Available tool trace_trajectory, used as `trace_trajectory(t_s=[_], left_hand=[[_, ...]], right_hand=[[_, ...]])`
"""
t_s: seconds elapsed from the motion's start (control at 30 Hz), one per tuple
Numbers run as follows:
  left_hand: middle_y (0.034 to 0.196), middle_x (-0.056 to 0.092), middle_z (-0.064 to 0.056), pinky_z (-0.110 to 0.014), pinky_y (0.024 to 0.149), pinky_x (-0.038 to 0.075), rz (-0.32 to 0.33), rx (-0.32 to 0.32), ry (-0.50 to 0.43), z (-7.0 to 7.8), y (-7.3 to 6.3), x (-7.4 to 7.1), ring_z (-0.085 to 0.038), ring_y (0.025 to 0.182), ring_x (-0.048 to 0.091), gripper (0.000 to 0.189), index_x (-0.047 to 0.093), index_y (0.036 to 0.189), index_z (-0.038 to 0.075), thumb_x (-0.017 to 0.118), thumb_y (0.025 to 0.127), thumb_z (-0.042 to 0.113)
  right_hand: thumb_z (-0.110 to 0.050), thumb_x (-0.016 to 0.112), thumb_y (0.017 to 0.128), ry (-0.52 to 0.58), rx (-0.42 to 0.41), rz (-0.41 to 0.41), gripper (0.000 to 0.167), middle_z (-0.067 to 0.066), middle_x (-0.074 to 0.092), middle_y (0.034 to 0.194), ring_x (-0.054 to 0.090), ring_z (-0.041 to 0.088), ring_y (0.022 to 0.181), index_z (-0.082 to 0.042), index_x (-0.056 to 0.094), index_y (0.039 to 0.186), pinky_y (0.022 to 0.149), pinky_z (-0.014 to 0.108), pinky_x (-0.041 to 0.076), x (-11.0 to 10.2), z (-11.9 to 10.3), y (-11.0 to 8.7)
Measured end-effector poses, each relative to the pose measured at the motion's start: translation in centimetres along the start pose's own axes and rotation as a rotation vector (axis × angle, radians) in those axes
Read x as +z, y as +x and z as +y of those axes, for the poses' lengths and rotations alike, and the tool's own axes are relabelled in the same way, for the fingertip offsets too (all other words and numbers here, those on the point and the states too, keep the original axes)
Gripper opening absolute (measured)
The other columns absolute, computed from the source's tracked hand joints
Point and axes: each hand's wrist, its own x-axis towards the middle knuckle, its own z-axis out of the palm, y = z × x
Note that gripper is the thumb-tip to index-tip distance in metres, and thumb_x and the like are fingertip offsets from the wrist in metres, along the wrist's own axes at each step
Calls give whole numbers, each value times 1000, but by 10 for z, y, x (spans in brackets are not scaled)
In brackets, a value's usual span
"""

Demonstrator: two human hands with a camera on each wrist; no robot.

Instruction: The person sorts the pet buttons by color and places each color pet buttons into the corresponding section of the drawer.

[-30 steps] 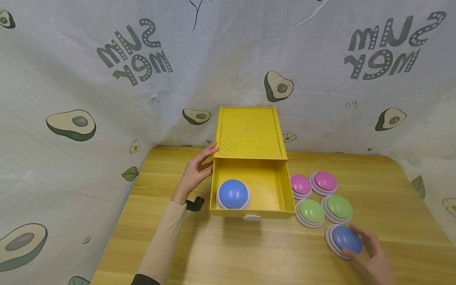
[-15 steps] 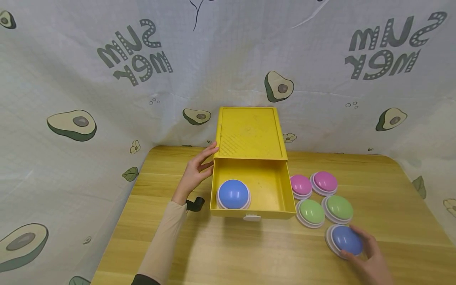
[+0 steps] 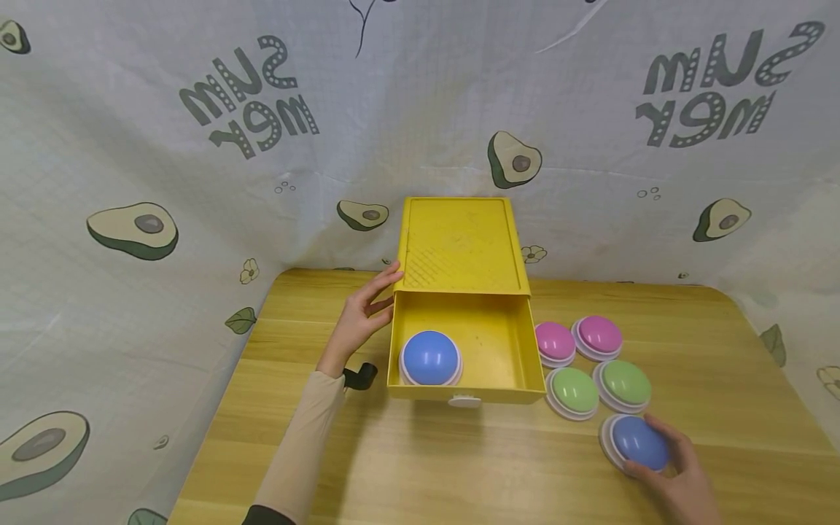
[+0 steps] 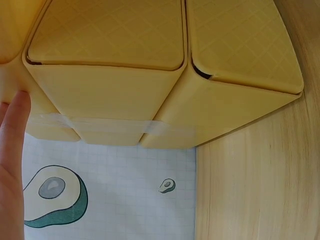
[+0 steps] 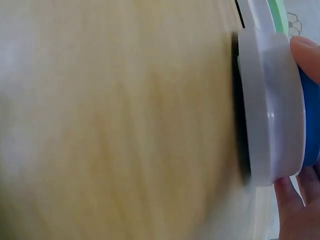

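Note:
In the head view, my left hand (image 3: 357, 321) touches the left side of a yellow drawer unit (image 3: 459, 240), fingers fairly straight. Its drawer (image 3: 492, 343) is pulled out, and a blue dome button (image 3: 430, 357) on a white base sits at the left inside it. My right hand (image 3: 685, 470) grips another blue dome button (image 3: 639, 442) at the right, thumb on one side and fingers on the other. The right wrist view shows that button's white base (image 5: 275, 105) from the side, tilted in the picture; whether it is lifted off the table I cannot tell.
Two pink dome buttons (image 3: 600, 334) and two green ones (image 3: 625, 382) lie to the right of the drawer. A black curved object (image 3: 359, 376) is by my left wrist. Behind the wooden table (image 3: 512, 467) hangs an avocado-print cloth (image 3: 420, 102).
My right thumb has shifted slightly to the left along the blue dome button. The left hand, the drawer and the other buttons stay where they were.

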Motion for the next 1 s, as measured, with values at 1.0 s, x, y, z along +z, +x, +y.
trace_trajectory(t_s=[1.0], left_hand=[[151,35,-8,-41,97,45,5,26,-3,-26,-1,-3,-25,135,37,53,48,136,-4,59,86,-16]], right_hand=[[26,58,78,417,-131,-80,75,-7,45,142,35,-2,128,1,35,145,104,9,20,-26,-80,18]])
